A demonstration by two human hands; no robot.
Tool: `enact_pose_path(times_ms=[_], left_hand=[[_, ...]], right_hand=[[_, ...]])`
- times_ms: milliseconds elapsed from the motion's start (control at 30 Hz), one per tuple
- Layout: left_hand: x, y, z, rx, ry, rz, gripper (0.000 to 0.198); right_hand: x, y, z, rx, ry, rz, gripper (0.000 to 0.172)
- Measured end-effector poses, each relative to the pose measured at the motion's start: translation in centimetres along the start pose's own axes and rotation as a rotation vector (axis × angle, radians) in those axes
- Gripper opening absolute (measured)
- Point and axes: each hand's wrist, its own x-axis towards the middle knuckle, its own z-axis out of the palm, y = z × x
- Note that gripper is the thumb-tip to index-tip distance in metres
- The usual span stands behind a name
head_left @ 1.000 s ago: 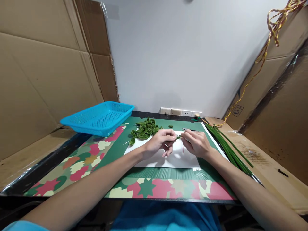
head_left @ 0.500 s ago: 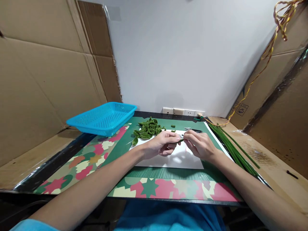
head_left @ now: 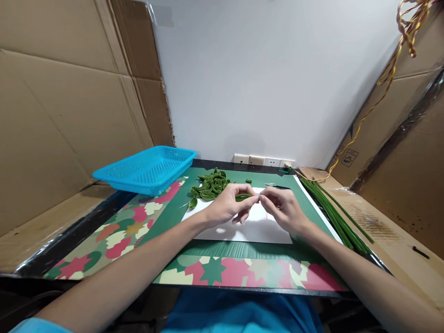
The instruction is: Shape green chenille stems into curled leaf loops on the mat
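Now fingers of my left hand (head_left: 226, 206) and right hand (head_left: 283, 209) pinch one green fuzzy stick (head_left: 243, 197) over white paper (head_left: 249, 230)

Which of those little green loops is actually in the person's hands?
The green loop pinched between the left hand and right hand, above the white sheet. The rest lie in a pile behind the left hand.

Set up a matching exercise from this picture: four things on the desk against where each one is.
1 blue basket
2 pile of green loops
3 long green stems
4 green strip

A at the fingertips of left hand and right hand
B along the right edge of the mat
C at the mat's far left corner
D at the white sheet's far left corner

Pairs: 1-C, 2-D, 3-B, 4-A
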Motion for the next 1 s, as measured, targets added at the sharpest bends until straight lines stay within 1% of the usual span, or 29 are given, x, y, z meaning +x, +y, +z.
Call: enact_pose_path(times_ms=[67, 100, 133, 200, 233, 267, 300, 367, 433, 467, 500, 533, 567, 633, 700, 800, 867, 933, 1000], left_hand=[[0.0, 0.1, 0.0, 0.278, 0.097, 0.172, 0.023], [0.0, 0.2, -0.1, 0.43, 0.125, 0.259, 0.02], [0.1, 0.3, -0.3, 0.563, 0.127, 0.329, 0.019], [0.2, 0.4, -0.7, 0.728, 0.1, 0.39, 0.021], [0.2, 0.4, -0.9, 0.752, 0.101, 0.397, 0.021], [0.2, 0.4, -0.9, 0.738, 0.115, 0.387, 0.02], [0.3, 0.4, -1.0, 0.685, 0.126, 0.356, 0.02], [0.2, 0.5, -1.0, 0.48, 0.101, 0.223, 0.022], [0.3, 0.5, -1.0, 0.201, -0.015, 0.031, 0.027], [0.3, 0.5, -1.0, 0.064, -0.078, -0.054, 0.03], [0.3, 0.5, -1.1, -0.056, -0.129, -0.117, 0.031], [0.4, 0.5, -1.1, -0.155, -0.167, -0.161, 0.031], [0.4, 0.5, -1.2, -0.233, -0.194, -0.19, 0.03], [0.5, 0.5, -1.4, -0.328, -0.224, -0.216, 0.028], [0.5, 0.5, -1.5, -0.354, -0.232, -0.223, 0.028], [0.6, 0.5, -1.3, -0.285, -0.145, -0.167, 0.029], [0.6, 0.4, -1.0, -0.203, -0.07, -0.1, 0.03], [0.6, 0.3, -0.9, -0.154, -0.036, -0.065, 0.031], [0.7, 0.1, -0.8, -0.165, -0.066, -0.093, 0.032]], right_hand=[[0.2, -0.1, 0.4, 0.258, 0.006, 0.178, 0.031], [0.4, -0.1, 0.6, 0.397, 0.001, 0.261, 0.033], [0.6, -0.1, 0.8, 0.517, -0.007, 0.333, 0.034], [0.9, 0.0, 1.0, 0.655, -0.018, 0.415, 0.036], [1.0, 0.0, 1.1, 0.663, -0.03, 0.416, 0.036], [1.1, 0.1, 1.0, 0.622, -0.043, 0.39, 0.036], [1.0, 0.2, 0.9, 0.526, -0.053, 0.335, 0.035], [0.8, 0.5, 0.5, 0.205, -0.052, 0.144, 0.033], [0.5, 0.8, 0.0, -0.15, -0.043, -0.093, 0.028], [0.3, 0.9, -0.2, -0.274, -0.045, -0.192, 0.026], [0.2, 1.0, -0.3, -0.352, -0.047, -0.271, 0.024], [0.0, 1.0, -0.3, -0.386, -0.045, -0.32, 0.023], [0.0, 0.9, -0.3, -0.389, -0.033, -0.338, 0.024], [-0.1, 0.5, -0.1, -0.336, 0.01, -0.292, 0.028], [0.0, 0.0, 0.3, -0.223, 0.032, -0.154, 0.035], [0.5, -0.6, 0.6, 0.032, 0.015, 0.085, 0.045], [0.8, -0.6, 0.5, 0.171, -0.003, 0.182, 0.049], [1.0, -0.4, 0.3, 0.195, -0.033, 0.199, 0.05], [0.9, -0.2, -0.1, 0.106, -0.063, 0.151, 0.048]])
